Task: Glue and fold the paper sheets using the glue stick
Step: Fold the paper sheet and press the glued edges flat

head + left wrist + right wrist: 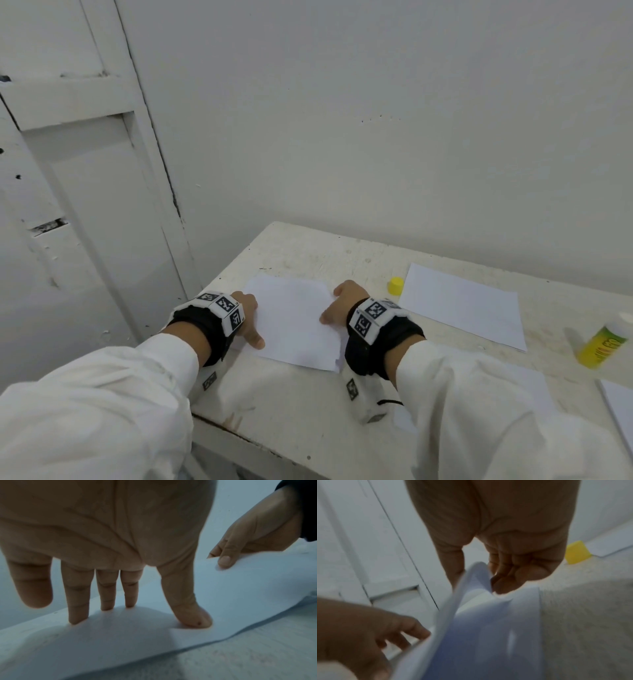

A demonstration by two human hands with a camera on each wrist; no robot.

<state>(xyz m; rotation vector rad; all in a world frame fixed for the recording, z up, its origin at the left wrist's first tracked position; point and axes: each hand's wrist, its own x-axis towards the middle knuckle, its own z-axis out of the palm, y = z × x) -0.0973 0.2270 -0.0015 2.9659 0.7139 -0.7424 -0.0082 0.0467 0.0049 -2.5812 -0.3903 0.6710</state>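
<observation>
A white paper sheet (294, 322), folded over, lies on the table between my hands. My left hand (248, 322) rests at its left edge. In the left wrist view its straight fingers and thumb (197, 619) press the paper (240, 601) flat. My right hand (339, 305) is at the sheet's right edge. In the right wrist view its thumb and curled fingers (503, 584) pinch the lifted upper layer of the paper (488, 635). The yellow-green glue stick (603, 346) stands uncapped at the far right, away from both hands. Its yellow cap (396, 285) sits just right of my right hand.
A second white sheet (462, 305) lies flat between the cap and the glue stick. Another sheet's corner (620, 407) shows at the right edge. The worn white table (308, 428) butts against the wall; its left edge drops off beside my left wrist, near a white door (85, 205).
</observation>
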